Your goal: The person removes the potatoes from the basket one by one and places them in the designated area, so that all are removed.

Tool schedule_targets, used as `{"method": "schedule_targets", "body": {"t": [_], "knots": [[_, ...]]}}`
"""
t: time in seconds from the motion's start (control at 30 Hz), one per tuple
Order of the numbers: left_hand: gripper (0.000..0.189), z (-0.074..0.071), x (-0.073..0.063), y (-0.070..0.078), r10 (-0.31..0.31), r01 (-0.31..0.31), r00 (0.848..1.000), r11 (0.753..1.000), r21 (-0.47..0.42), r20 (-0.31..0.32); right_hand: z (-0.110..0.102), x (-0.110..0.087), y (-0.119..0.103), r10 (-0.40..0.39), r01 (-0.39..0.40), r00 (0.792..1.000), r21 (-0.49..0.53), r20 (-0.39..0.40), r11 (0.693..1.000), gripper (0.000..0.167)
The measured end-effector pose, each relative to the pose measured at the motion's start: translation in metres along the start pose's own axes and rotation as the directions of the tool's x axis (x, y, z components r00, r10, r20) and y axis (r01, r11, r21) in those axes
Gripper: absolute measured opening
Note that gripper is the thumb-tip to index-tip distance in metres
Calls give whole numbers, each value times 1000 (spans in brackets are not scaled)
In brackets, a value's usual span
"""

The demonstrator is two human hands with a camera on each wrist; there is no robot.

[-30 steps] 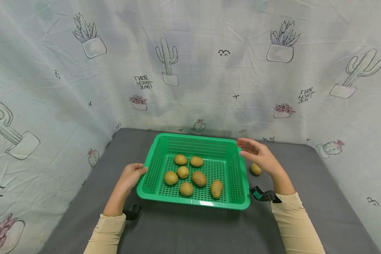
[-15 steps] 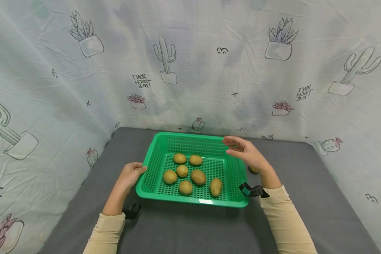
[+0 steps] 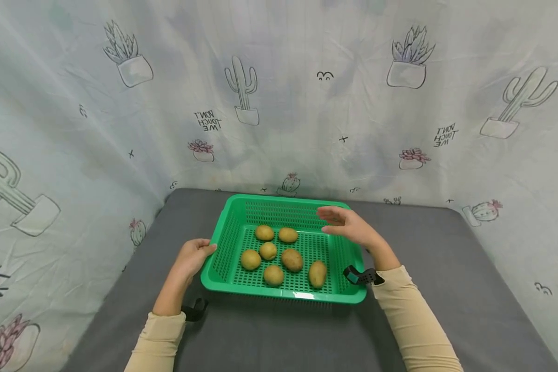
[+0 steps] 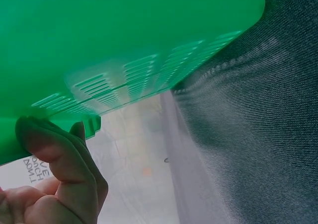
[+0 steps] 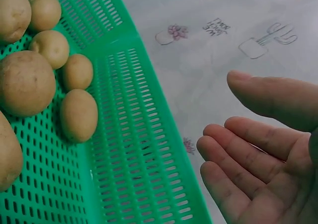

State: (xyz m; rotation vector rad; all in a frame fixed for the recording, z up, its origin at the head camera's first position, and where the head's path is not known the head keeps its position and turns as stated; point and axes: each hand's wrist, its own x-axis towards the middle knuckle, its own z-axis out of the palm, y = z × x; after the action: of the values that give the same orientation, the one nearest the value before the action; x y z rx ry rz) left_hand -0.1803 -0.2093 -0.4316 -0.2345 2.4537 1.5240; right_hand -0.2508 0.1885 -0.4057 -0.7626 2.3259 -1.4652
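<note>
Left hand (image 3: 192,257) grips green basket (image 3: 269,292); potatoes (image 3: 292,260) inside (seven); right hand (image 3: 346,226) raised at right end.

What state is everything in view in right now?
Green slotted plastic basket, open-topped, facing up.
Seven rounded yellow-brown potatoes, unpeeled, loose in the basket.
Left grip, holding the basket's left rim.
Right grip, fingers extended, holding nothing.
Two black wristbands, worn.
Grey fabric table cover, spread out.
Pale cactus-print fabric backdrop, hanging, creased.

Pale, creased fabric (image 3: 288,31) printed with potted cacti (image 3: 243,85), pink succulents (image 3: 413,155) and small lettering (image 3: 208,120) (mirror-reversed in the head view) hangs behind and along both sides of a dark grey tabletop (image 3: 455,289) whose woven texture shows up close, under soft, diffuse light.
</note>
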Motion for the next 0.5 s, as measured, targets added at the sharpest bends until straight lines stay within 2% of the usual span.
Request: {"method": "schedule_targets", "body": {"t": [0.27, 0.5], "knots": [[53, 2, 0, -3, 27, -27, 1000, 999, 18, -13, 6, 7, 3, 33, -30, 994, -27, 105, 999, 57], [53, 1, -1, -2, 26, -26, 1000, 999, 18, -11, 6, 14, 6, 57, -54, 973, -20, 223, 998, 59]]}}
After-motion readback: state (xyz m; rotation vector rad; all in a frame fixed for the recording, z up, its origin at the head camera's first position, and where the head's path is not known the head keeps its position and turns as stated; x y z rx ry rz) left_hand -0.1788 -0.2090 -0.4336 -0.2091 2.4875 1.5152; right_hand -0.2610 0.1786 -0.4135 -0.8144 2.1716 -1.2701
